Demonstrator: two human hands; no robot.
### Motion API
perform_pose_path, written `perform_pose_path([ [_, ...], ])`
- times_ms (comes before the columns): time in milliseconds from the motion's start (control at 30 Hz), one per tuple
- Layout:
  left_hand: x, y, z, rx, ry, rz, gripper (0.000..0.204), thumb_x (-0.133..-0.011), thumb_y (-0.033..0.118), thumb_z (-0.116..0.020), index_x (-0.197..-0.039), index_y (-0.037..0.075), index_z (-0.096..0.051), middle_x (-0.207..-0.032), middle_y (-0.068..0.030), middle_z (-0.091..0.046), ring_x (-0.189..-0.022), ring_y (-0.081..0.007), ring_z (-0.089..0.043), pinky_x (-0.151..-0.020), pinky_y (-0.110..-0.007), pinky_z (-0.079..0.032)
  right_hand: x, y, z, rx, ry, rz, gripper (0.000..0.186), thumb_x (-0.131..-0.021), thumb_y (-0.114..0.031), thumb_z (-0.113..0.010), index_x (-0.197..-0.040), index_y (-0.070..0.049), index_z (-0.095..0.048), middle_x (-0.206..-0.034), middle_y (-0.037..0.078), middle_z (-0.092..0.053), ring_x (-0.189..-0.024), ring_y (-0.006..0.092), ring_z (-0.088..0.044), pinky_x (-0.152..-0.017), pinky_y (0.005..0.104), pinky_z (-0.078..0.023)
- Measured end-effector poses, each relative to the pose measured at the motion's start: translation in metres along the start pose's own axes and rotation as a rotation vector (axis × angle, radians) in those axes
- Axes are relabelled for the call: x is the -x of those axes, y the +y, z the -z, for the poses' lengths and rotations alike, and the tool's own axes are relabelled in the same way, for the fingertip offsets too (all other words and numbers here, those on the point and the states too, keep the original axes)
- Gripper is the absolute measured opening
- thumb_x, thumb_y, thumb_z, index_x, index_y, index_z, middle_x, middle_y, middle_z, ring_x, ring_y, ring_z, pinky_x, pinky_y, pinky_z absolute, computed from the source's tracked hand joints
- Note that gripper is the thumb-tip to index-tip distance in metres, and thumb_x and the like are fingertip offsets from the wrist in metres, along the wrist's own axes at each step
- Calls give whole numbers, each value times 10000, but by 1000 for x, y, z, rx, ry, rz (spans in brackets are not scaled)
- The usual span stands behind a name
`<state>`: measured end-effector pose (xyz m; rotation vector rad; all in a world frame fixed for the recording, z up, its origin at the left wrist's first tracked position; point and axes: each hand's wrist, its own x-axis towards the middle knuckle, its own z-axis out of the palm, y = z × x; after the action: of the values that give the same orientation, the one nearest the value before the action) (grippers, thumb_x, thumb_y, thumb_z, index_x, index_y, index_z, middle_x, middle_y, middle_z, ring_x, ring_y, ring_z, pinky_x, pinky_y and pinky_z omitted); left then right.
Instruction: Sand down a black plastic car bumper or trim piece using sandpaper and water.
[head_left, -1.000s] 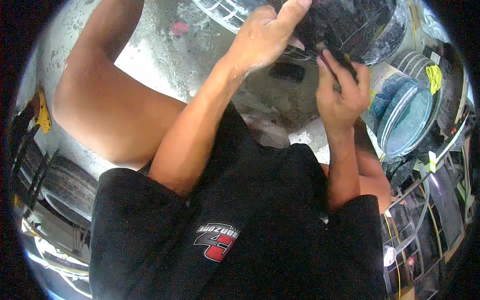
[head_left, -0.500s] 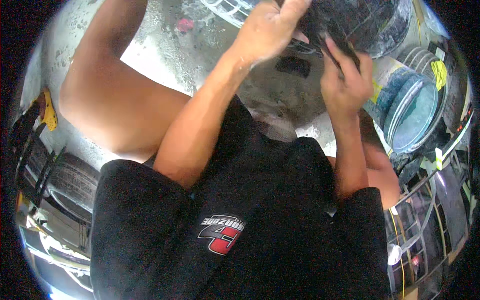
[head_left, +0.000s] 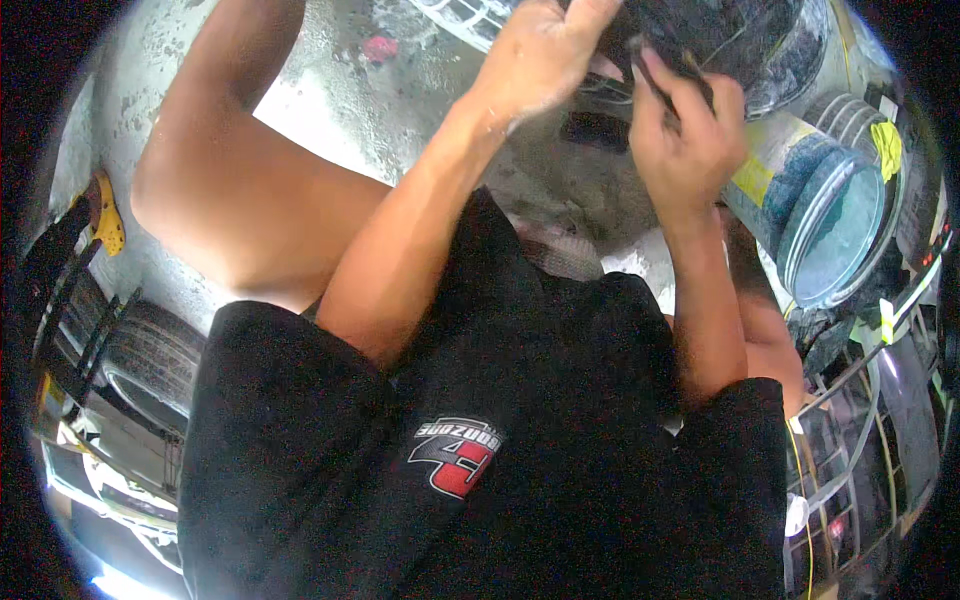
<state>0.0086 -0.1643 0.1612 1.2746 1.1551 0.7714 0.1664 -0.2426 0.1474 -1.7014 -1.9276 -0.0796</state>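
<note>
A large black, dusty curved part (head_left: 720, 45) with white smears lies at the top edge, partly out of view. My left hand (head_left: 545, 60) is closed at its near-left edge, with the thumb along the top; some of its fingers are hidden. Close by on the right, my right hand (head_left: 690, 130) is closed with bent fingers around a thin dark flat piece (head_left: 655, 85), held against the part's near side. What that piece is made of cannot be made out. A small dark rectangular block (head_left: 592, 131) sits on the wet floor below the part.
A bucket (head_left: 835, 235) of cloudy bluish water stands at the right, beside a yellow cloth (head_left: 886, 150). A light-coloured grille-like piece (head_left: 460, 20) lies at the top. Tyres (head_left: 150, 350) stand at the left, near a yellow clog (head_left: 108, 225). Racks (head_left: 860, 450) hold parts at lower right.
My right hand has shifted slightly left and up along the black part with the dark flat piece. My left hand stays at the part's edge. The whole view has tilted a little.
</note>
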Motion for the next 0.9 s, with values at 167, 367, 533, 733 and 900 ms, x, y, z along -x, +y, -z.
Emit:
perform_pose_path([
  [167,-19,-33,-5,97,-155,189,772,-1041,607,-474,-819,-98,-696,-712,-118,-666,-696,-188,-629,-697,-369,-505,25,12,14,-21,16,-41,358,-733,19,-782,-1064,-118,-806,-936,90,-661,-877,298,-633,-783,400,-526],
  [367,-16,-30,-6,169,-76,202,774,-1032,623,-488,-817,-98,-674,-695,-97,-633,-700,-189,-614,-697,-379,-502,-1,4,0,-3,39,22,343,-735,-36,-771,-1060,-139,-808,-898,94,-634,-855,309,-604,-752,411,-498],
  [533,-20,-34,-5,5,-97,230,780,-1032,629,-480,-846,-104,-671,-697,-113,-634,-717,-189,-612,-708,-386,-502,18,6,15,10,22,-22,372,-740,8,-781,-1078,-145,-809,-899,88,-628,-858,312,-601,-766,404,-499],
  [733,-14,-23,-3,189,-108,219,717,-1050,581,-485,-908,-89,-697,-739,-93,-655,-732,-173,-614,-721,-368,-504,6,6,4,-10,20,-32,353,-746,-30,-781,-1080,-144,-806,-923,85,-643,-869,311,-607,-788,408,-506],
  [900,-18,-32,-12,172,-77,199,695,-1061,551,-483,-885,-87,-696,-722,-83,-645,-707,-176,-608,-695,-368,-501,14,8,8,78,24,-5,341,-747,-24,-759,-1067,-131,-805,-917,101,-633,-881,325,-603,-796,429,-508],
])
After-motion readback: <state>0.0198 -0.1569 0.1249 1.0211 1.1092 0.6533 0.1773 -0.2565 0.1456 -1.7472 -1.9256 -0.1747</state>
